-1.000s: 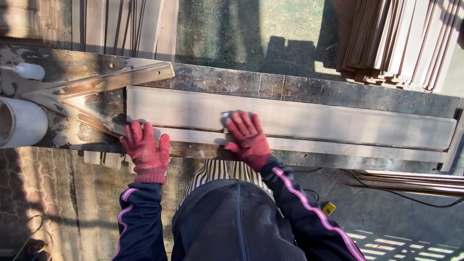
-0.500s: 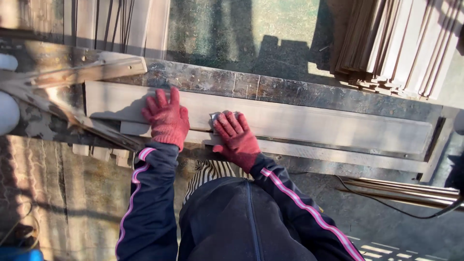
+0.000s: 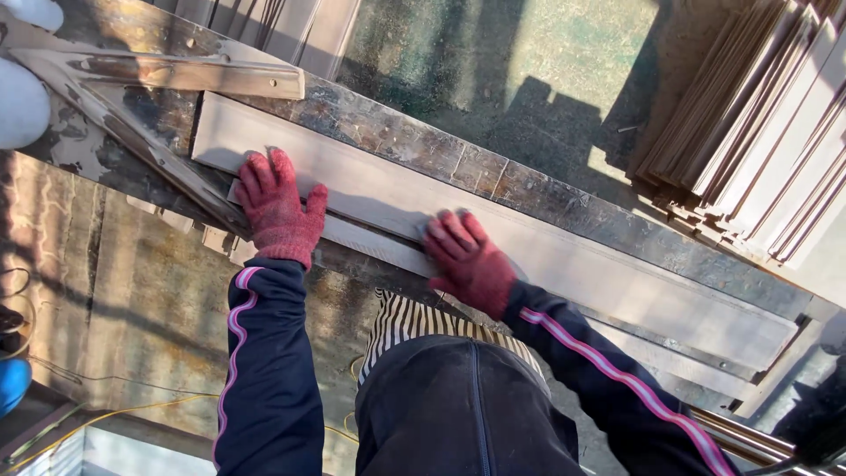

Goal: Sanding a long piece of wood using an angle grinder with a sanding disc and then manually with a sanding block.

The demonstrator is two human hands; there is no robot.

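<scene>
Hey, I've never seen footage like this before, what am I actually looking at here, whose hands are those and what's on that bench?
This is one picture from a camera worn on a person's head, looking straight down, so you see their own arms and dark jacket from above. No machine is involved. Both hands wear red knit gloves. The left hand lies flat on the near end of a long pale wooden board. The right hand presses something small against that board; it is mostly hidden under the fingers, so I cannot tell what it is. The board lies along a worn, stained workbench. A stack of similar boards sits at upper right, and a wooden angle frame at upper left.
</scene>
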